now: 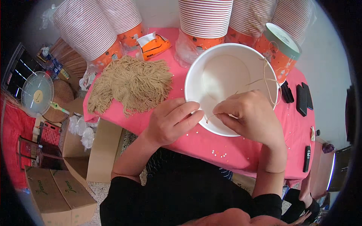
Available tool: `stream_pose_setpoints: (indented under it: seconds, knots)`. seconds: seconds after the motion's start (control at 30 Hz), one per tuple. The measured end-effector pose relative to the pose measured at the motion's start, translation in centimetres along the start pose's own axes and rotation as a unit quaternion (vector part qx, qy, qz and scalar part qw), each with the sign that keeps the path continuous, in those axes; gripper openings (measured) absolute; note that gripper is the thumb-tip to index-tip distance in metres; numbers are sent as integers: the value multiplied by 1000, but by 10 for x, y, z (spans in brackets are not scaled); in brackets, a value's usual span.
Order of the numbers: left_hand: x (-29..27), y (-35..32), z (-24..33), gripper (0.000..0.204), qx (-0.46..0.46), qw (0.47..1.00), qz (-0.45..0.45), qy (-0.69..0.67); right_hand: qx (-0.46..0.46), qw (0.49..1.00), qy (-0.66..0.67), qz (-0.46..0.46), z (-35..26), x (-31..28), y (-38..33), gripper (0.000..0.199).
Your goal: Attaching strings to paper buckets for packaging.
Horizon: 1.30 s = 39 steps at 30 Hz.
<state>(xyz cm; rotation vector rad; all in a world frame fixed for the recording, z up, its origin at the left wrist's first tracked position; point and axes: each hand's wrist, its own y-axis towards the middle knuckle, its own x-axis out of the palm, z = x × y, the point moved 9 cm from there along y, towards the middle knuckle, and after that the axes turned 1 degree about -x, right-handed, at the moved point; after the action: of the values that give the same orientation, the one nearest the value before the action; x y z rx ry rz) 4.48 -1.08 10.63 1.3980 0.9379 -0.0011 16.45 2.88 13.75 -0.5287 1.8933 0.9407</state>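
A large white-lined paper bucket (222, 71) tilts toward me at the table's front, its mouth facing up. My left hand (171, 122) is closed at the near left of its rim, the fingertips pressed on the edge. Over the near rim my right hand (250, 115) pinches a thin tan cord. The cord (265, 75) loops up past the bucket's right rim, and a short end shows by the near rim between both hands. Exactly how the cord meets the rim is hidden by my fingers. Left of the bucket lies a heap of tan cords (132, 83).
Tall stacks of paper buckets (205, 19) line the back. A lidded orange bucket (281, 49) stands right, near black phones (301, 100) and a dark remote (307, 158). Small white discs (218, 153) dot the pink tablecloth. Cartons (60, 192) and a fan (37, 94) stand left; another person's arm shows lower right.
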Motion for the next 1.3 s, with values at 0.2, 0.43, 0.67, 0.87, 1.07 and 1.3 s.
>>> stream_pose_setpoints:
  seconds: [0.2,0.43,0.67,0.87,1.07,1.3]
  knots:
    - [0,-3,-2,26,-3,1000,12,2,-7,999,35,12,-3,-2,0,9]
    - [1,-3,-2,26,-6,1000,7,5,1,1000,12,-1,-1,0,-1,9]
    - [0,-1,-2,27,-3,1000,3,8,4,998,-36,-53,1,9,-2,8]
    - [1,0,-2,26,-1,1000,8,-3,-9,998,-18,-60,-2,9,-2,10]
    - [0,0,-2,27,-1,1000,0,9,-22,999,7,-31,-4,7,-1,13]
    - [0,-1,-4,27,-5,1000,-6,0,-39,999,-2,-22,-7,10,0,12]
